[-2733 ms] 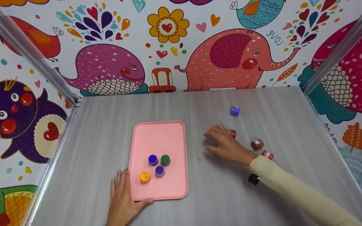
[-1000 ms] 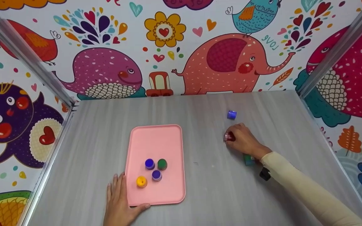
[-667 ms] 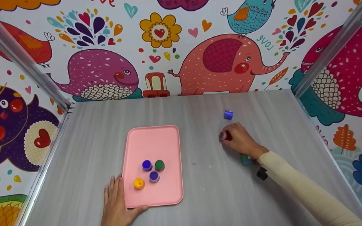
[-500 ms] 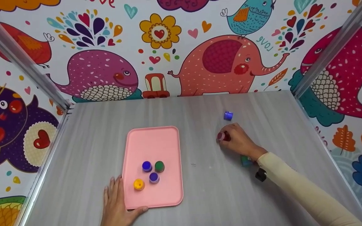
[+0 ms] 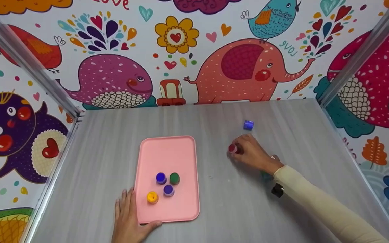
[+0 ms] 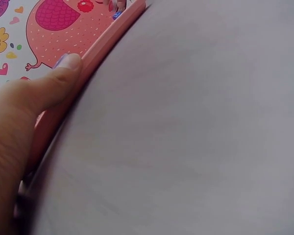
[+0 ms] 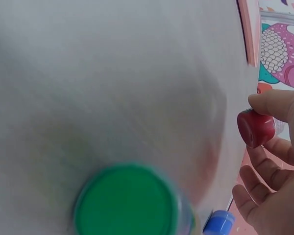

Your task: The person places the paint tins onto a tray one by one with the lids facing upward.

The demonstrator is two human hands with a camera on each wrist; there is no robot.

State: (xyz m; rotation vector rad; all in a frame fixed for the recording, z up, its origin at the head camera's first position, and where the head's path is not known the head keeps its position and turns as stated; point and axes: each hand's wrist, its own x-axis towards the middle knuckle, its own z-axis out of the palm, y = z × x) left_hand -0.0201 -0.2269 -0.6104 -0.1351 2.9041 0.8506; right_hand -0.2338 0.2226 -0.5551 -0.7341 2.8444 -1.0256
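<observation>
My right hand point(image 5: 251, 152) pinches a small red-capped paint jar point(image 5: 233, 148) between thumb and fingers, right of the tray. In the right wrist view the jar's dark red cap point(image 7: 255, 128) faces the camera. My left hand point(image 5: 128, 216) lies along the lower left corner of the pink tray point(image 5: 167, 152), fingers straight at its side, thumb at the near edge. On the tray stand several small paint jars: a blue one point(image 5: 161, 178), a green one point(image 5: 174, 178), a purple one point(image 5: 169, 190) and a yellow one point(image 5: 152, 197).
A blue jar point(image 5: 248, 125) lies on its side beyond my right hand. A green-capped jar point(image 7: 126, 203) sits near my right wrist, mostly hidden by the arm in the head view. Patterned walls point(image 5: 177, 77) and metal posts point(image 5: 360, 54) enclose the grey table point(image 5: 113, 125).
My right hand has taken hold of the red-capped jar and moved it left, tipping its cap upward. My left hand has stayed at the tray corner.
</observation>
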